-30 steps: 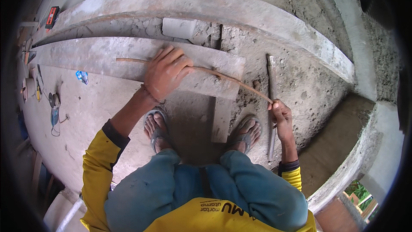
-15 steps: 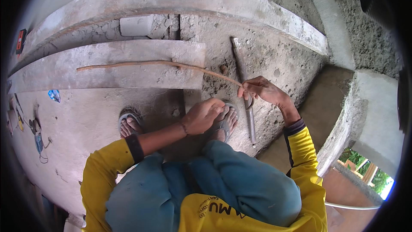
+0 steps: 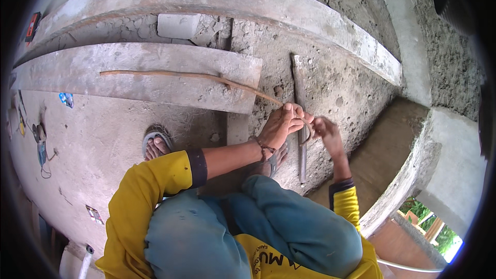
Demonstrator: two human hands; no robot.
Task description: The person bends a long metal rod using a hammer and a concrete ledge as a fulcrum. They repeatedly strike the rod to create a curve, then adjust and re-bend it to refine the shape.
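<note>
Crouching on a rough concrete floor (image 3: pixel 103 144) | concrete slab (image 3: pixel 155 75) at 11 o'clock carries a long thin stick (image 3: pixel 170 75), running toward 3 o'clock | metal bar (image 3: pixel 298 103) lies just beyond both hands | left hand (image 3: pixel 279 126) pinches the stick's near end | right hand (image 3: pixel 325 129) clenched on the same end, touching the left.

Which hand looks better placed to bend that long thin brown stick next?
Probably the right hand: it grips the bent tip of the long thin brown stick, while the left hand pinches the stick just behind, steadying it above the grey concrete slab.
</note>
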